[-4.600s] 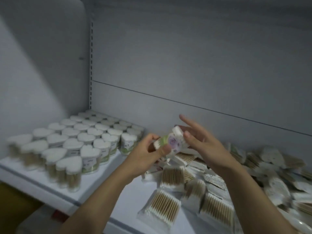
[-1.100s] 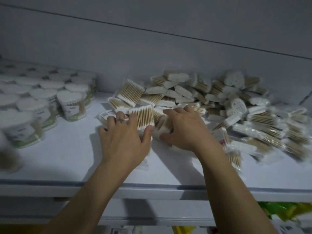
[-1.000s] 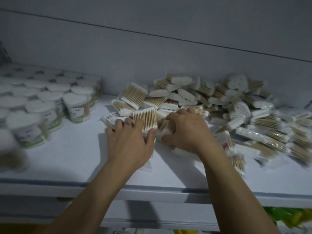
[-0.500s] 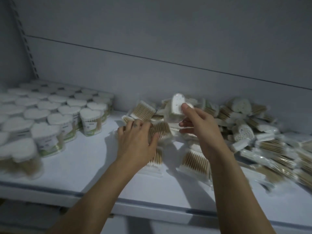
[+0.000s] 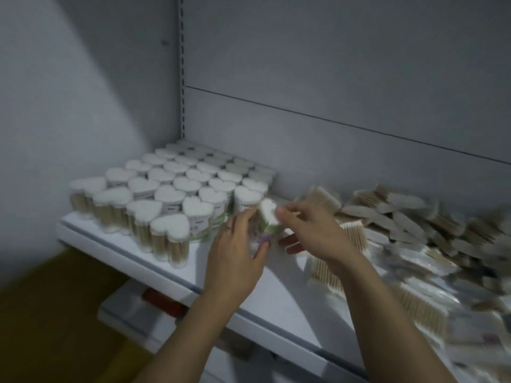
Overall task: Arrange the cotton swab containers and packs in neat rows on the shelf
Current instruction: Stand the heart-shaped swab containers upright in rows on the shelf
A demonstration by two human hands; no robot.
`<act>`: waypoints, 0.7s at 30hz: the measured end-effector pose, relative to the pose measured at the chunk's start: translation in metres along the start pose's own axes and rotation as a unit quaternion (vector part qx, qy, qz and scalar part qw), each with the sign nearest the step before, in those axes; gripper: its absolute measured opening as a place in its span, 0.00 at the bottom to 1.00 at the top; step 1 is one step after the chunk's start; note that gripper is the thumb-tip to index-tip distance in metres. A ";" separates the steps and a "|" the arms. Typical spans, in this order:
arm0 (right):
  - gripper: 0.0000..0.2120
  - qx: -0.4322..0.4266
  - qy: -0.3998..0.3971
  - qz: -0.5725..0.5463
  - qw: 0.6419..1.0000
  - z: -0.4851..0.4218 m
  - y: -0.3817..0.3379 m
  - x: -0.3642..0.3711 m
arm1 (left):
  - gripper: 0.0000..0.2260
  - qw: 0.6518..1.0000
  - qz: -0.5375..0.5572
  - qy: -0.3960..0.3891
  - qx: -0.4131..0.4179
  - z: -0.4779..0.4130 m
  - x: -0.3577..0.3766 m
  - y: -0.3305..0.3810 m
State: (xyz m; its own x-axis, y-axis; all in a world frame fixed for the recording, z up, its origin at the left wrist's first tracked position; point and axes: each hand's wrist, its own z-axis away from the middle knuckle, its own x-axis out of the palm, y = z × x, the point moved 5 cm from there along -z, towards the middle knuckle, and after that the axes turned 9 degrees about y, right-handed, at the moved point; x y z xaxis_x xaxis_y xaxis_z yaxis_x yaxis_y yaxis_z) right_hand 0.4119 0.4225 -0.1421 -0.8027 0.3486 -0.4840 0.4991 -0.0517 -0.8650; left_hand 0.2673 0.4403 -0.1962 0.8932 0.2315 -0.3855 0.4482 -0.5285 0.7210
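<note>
Head view: white shelf (image 5: 279,295), grey wall (image 5: 331,78). Container rows (image 5: 171,189) stood left of held container (image 5: 267,214), loose packs (image 5: 401,225) right; open surface reached front edge. Left hand (image 5: 235,261), right hand (image 5: 315,233): grips pinched container.

Both ends packed, only one bare lane in the middle

The left end of the shelf (image 5: 276,294) is filled by a tight block of upright heart-lidded containers (image 5: 177,186), run back into the corner, so nothing can really be slipped between them. The right end is buried under a loose heap of swab packs (image 5: 409,228), piled against the back panel (image 5: 345,150) and spilled to the front edge. A bare white strip is found between the two, reached from the front, though it's partly taken up by the left hand (image 5: 235,255) and right hand (image 5: 315,233) with a container (image 5: 267,215) held between them. Open air is seen above everything.
</note>
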 end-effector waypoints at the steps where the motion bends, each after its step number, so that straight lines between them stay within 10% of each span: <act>1: 0.11 -0.018 0.012 0.017 1.000 -0.004 -0.003 0.006 | 0.23 1.000 -0.015 0.007 -0.009 0.002 -0.002 -0.006; 9: 0.21 -0.094 0.009 0.211 0.973 -0.023 -0.005 0.028 | 0.26 0.999 -0.026 0.020 -0.033 0.004 -0.001 -0.022; 14: 0.09 -0.011 0.041 -0.024 0.999 -0.041 -0.004 0.020 | 0.30 0.989 0.031 -0.015 -0.146 0.003 -0.001 -0.031; 21: 0.12 -0.036 -0.037 -0.073 0.996 -0.035 0.002 0.035 | 0.17 0.988 0.058 0.008 -0.140 0.002 -0.005 -0.032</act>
State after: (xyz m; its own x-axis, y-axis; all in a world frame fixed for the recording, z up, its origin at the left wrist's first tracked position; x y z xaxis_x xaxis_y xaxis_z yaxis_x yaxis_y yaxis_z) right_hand 0.3958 0.4673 -0.1560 -0.8892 0.2775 -0.3638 0.3947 0.0628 -0.9167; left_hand 0.2487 0.4542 -0.2187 0.9389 0.1955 -0.2831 0.3327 -0.3057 0.8921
